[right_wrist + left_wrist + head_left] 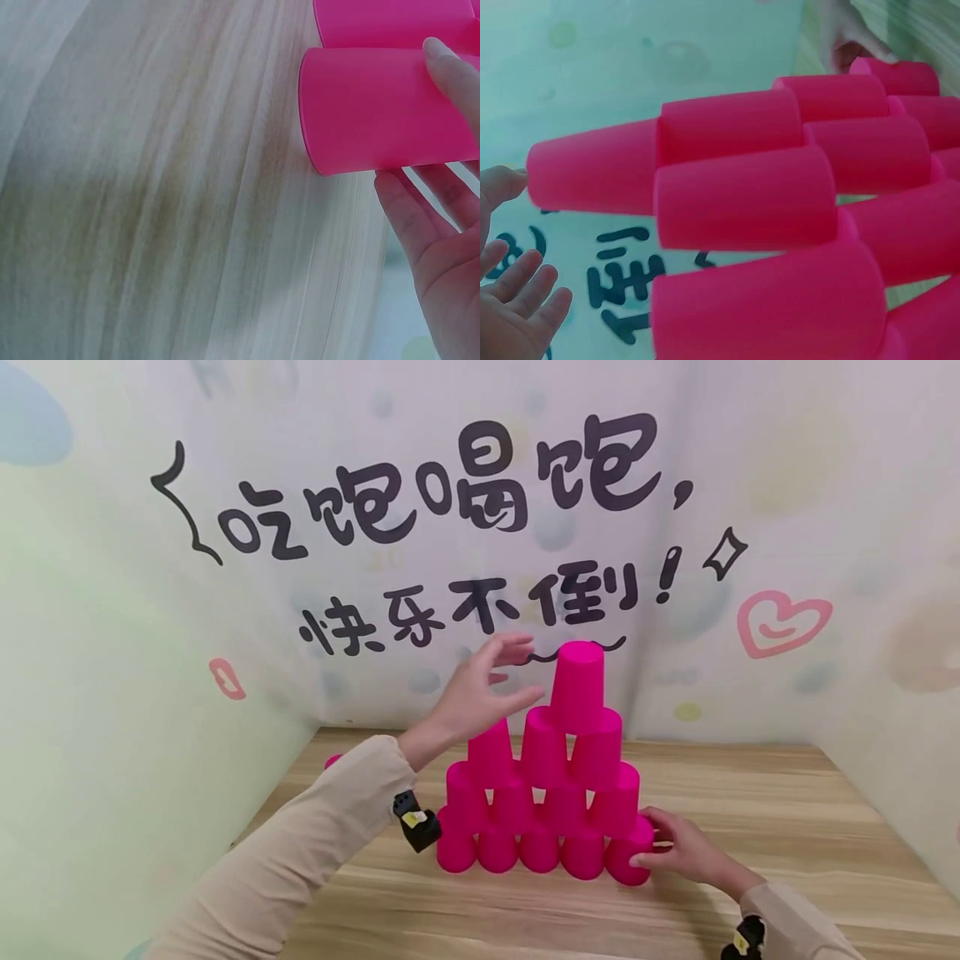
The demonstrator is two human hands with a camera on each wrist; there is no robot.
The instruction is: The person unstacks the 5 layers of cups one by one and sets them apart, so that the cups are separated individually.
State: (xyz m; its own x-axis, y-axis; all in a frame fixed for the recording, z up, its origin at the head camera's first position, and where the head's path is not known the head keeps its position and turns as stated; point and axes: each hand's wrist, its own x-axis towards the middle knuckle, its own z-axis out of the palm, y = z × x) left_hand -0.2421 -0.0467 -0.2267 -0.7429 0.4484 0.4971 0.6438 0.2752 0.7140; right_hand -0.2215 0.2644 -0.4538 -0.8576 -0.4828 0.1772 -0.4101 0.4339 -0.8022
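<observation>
Upside-down pink plastic cups stand stacked in a stepped pyramid, with several in each of the two lowest rows and three in the row above. A single top cup [579,687] sits on the right part of that three-cup row. My left hand [491,681] is raised just left of it with fingers spread, holding nothing. In the left wrist view the thumb tip lies at the top cup's [592,166] closed end; whether it touches, I cannot tell. Low on the right, my right hand [686,847] holds the bottom row's end cup [382,109] between thumb and fingers.
The pyramid stands on a wood-grain table [750,810]. Behind it hangs a pale printed wall [847,510] with black lettering, and side panels close in left and right. Part of another pink object [333,762] shows behind my left sleeve [300,835].
</observation>
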